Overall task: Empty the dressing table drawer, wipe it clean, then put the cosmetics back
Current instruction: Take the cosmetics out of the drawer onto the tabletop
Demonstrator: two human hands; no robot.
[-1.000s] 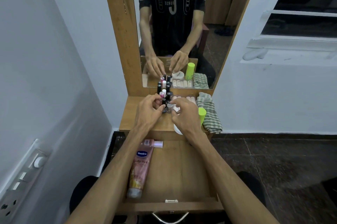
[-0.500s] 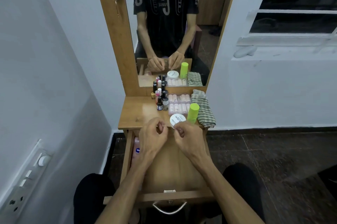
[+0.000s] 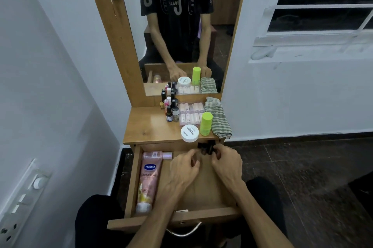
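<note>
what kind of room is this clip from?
Probably a bedroom or dressing corner in a home: a wooden dressing table with a tall mirror, nail polish bottles on top, and a Vaseline tube in the open drawer.

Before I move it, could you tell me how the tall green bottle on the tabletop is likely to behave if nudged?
The green bottle stands upright, tall and narrow, so it would probably tip. Its round body suggests it would then roll, perhaps toward the nearby table edge. The striped cloth beside it might stop it on that side.
</note>
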